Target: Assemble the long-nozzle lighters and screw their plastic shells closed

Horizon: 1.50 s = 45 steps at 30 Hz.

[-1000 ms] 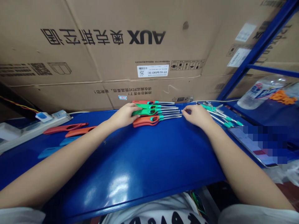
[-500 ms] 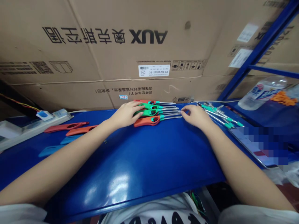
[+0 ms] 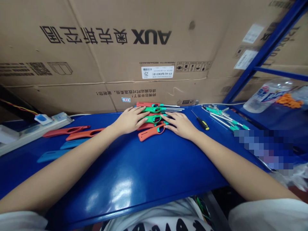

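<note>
A small stack of long-nosed lighters [image 3: 154, 119] with green and orange handles lies on the blue table [image 3: 134, 166], near the cardboard box. My left hand [image 3: 128, 120] rests flat on the handle ends, fingers stretched out. My right hand [image 3: 181, 124] lies on the metal tubes, fingers extended and touching the teal triggers. The lowest orange lighter [image 3: 150, 133] sits askew under my right fingers. Neither hand grips anything.
A yellow-and-black screwdriver [image 3: 201, 122] lies right of my right hand. Loose teal-tipped metal tubes [image 3: 225, 118] are further right. Orange and blue handle shells [image 3: 72, 136] lie at left, by a white power strip [image 3: 31, 128]. A large AUX cardboard box [image 3: 120, 54] stands behind the table.
My right hand has slid left from the tube tips onto the lighters, uncovering the screwdriver. The lowest orange lighter has turned askew. My left hand has opened flatter.
</note>
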Available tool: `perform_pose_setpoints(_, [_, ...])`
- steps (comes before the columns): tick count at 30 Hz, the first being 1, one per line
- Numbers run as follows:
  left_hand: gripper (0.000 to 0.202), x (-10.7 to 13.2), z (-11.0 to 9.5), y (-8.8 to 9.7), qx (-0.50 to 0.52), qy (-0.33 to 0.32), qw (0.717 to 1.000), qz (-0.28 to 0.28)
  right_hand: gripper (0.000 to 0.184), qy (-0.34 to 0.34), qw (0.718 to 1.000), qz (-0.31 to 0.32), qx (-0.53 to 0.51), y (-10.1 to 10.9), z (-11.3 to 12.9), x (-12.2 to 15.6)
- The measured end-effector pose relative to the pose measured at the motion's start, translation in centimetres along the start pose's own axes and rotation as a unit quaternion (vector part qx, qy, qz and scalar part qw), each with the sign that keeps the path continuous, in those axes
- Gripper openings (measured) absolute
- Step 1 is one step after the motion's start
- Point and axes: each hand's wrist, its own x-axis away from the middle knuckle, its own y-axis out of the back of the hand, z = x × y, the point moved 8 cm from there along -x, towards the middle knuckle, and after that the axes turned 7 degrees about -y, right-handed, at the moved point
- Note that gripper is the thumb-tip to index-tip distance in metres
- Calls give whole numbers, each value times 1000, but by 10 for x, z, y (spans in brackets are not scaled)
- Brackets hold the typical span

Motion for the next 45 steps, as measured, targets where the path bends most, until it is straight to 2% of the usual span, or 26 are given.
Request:
perform_pose_setpoints(4, [50, 2, -1, -2, 0, 4, 1000, -8, 50, 6, 999, -35, -14, 5, 0, 1])
perform_pose_setpoints(8, [51, 3, -3, -1, 1, 8, 1000, -15, 39, 75, 992, -80, -63, 17, 11, 7])
perform_pose_setpoints(12, [52, 5, -3, -1, 4, 13, 1000, -17, 33, 118, 984, -65, -114, 19, 24, 11])
perform_pose_setpoints(22, [55, 10, -5, -3, 1, 24, 1000, 0, 41, 93, 985, -38, -140, 18, 23, 12])
perform_pose_setpoints(28, [61, 10, -4, -5, 4, 30, 999, 12, 61, 87, 989, -3, -123, 12, 26, 12])
perform_pose_setpoints(33, [67, 11, -5, -4, 10, 30, 999, 19, 53, 86, 993, -1, -75, 9, 26, 12])
perform_pose_setpoints(37, [70, 12, -5, -2, 0, 29, 999, 17, 53, 70, 997, 0, -42, 9, 25, 9])
perform_pose_setpoints(45, [64, 10, 1, -3, 5, 60, 998, 10, 51, 53, 998, 6, -39, 8, 30, 9])
